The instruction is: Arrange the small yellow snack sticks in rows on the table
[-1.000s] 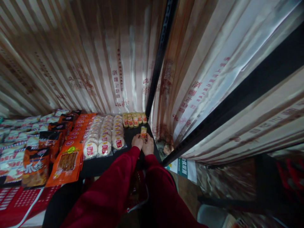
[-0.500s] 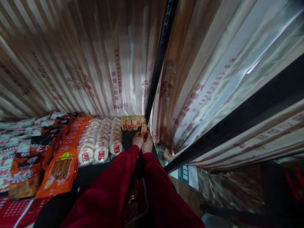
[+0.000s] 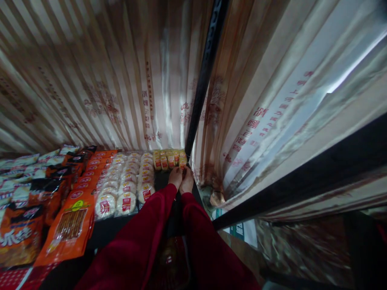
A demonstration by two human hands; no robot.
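Note:
My left hand [image 3: 175, 177] and my right hand [image 3: 186, 180] are close together at the back right corner of the dark shelf [image 3: 161, 181]. Between their fingertips is a small yellow-wrapped snack packet [image 3: 183, 162] with a red label, at the right end of a row of similar yellow packets [image 3: 164, 161]. The fingers of both hands are bent around its near side, and my hands hide part of it. To the left of my hands lie rows of round white biscuits in clear packs [image 3: 126, 203] with red labels.
Farther left are orange snack bags [image 3: 70, 223] and orange-black bags [image 3: 21, 237]. A dark upright post [image 3: 201, 84] stands behind the corner, with printed curtains [image 3: 163, 80] around it. A dark bar [image 3: 287, 173] slants across the right. A red basket [image 3: 12, 278] is at lower left.
My hands have pushed the yellow packet slightly away from me, closer to the back row. The view has shifted a little, and the snacks at left appear lower.

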